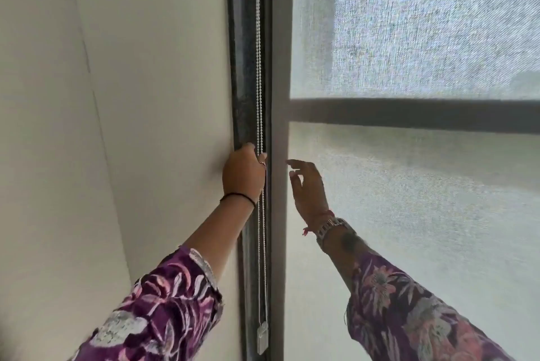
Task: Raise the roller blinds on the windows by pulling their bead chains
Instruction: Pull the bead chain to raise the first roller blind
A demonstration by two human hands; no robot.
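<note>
The blind (409, 185) hangs down over the whole window, its left edge running just right of the dark frame (245, 68). The wall (117, 97) on my left is bare. Between frame and blind edge runs a narrow slot, and the chain (258, 39) hangs there in two strands down to a small white weight (262, 337). My left hand (242, 176) is clenched on the chain. My right hand (308, 188) hovers just beside the blind edge, fingers spread, gripping nothing.
</note>
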